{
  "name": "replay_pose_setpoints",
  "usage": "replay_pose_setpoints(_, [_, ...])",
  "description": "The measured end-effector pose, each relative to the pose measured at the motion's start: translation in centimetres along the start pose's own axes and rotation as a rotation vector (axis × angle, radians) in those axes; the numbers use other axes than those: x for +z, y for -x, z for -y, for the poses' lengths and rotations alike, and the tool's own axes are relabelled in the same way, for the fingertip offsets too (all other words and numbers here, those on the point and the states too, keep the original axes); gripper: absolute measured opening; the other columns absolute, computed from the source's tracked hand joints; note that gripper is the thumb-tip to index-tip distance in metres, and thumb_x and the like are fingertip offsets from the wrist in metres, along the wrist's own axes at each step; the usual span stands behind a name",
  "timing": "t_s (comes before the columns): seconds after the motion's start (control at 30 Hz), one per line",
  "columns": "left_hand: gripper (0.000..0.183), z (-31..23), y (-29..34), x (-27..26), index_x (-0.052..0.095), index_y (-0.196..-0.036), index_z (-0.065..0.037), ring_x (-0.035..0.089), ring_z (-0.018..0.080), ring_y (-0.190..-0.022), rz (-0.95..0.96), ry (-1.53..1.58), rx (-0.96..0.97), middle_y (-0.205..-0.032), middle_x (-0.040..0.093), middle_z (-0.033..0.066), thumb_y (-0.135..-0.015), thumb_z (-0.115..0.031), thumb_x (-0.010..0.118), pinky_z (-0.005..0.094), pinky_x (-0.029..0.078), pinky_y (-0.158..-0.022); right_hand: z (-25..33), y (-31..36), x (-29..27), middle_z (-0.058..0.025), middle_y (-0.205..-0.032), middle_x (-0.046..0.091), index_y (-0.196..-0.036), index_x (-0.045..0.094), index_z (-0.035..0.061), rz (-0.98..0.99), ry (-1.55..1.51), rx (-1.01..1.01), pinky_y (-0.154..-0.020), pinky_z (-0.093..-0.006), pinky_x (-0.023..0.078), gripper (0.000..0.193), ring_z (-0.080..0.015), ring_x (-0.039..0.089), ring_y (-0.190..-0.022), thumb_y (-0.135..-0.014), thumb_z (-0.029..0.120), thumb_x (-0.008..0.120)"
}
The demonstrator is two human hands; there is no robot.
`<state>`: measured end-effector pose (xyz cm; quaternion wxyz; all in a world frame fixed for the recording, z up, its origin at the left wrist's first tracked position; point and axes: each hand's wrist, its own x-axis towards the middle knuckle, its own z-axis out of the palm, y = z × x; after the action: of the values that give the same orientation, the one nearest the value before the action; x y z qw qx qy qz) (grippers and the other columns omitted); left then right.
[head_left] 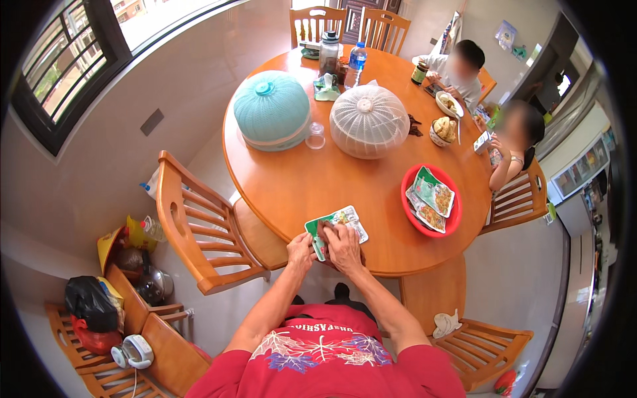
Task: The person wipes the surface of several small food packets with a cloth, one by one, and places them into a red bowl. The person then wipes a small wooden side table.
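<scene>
A green and white food packet (pixel 355 221) lies flat at the near edge of the round wooden table. My left hand (pixel 300 253) is closed on the packet's left edge, its fingers pinched together. Over the packet's middle, my right hand (pixel 344 250) is closed on a brown, cloth-like piece (pixel 324 229), which touches the packet's face. Part of the brown piece also shows below my right hand. To the right, a red plastic basin (pixel 405 197) holds several similar packets (pixel 434 190).
Beyond my hands, the wooden table (pixel 285 179) bears a blue food cover (pixel 271 109), a white food cover (pixel 369 123), a small clear jar (pixel 316 137) and bottles (pixel 357 63). Two people sit at the right near bowls (pixel 442 136). A wooden chair (pixel 199 229) stands at my left.
</scene>
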<state>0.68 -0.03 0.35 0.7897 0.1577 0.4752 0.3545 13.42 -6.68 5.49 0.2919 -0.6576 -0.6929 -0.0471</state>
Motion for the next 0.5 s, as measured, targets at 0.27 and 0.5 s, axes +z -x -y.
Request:
replay_pose_setpoints(0.27, [0.020,0.1,0.8,0.5,0.054,-0.113,-0.003,0.068,0.0205,-0.076,-0.045,-0.027,0.036,-0.092,0.062,0.0045,-0.097,-0.016,0.052,0.0348,0.059,-0.055,-3.1,-2.2,2.1,-0.0145,-0.103,0.053,-0.112,0.060,0.0089,-0.191,0.225,0.591,-0.081,-0.0470,0.043,0.029,-0.0358,0.051,-0.093,-0.084,0.017,0.058])
replay_pose_setpoints(0.5, [0.028,-1.9,2.1,1.5,0.055,-0.114,-0.004,0.068,0.0230,-0.079,0.036,0.039,-0.092,-0.101,0.065,0.0090,-0.095,-0.024,0.056,0.0378,0.058,-0.060,-2.7,-2.6,1.3,-0.0150,-0.102,0.053,-0.107,0.063,0.0084,-0.265,0.177,0.453,-0.080,-0.0462,0.043,0.025,-0.0352,0.052,-0.092,-0.083,0.016,0.058])
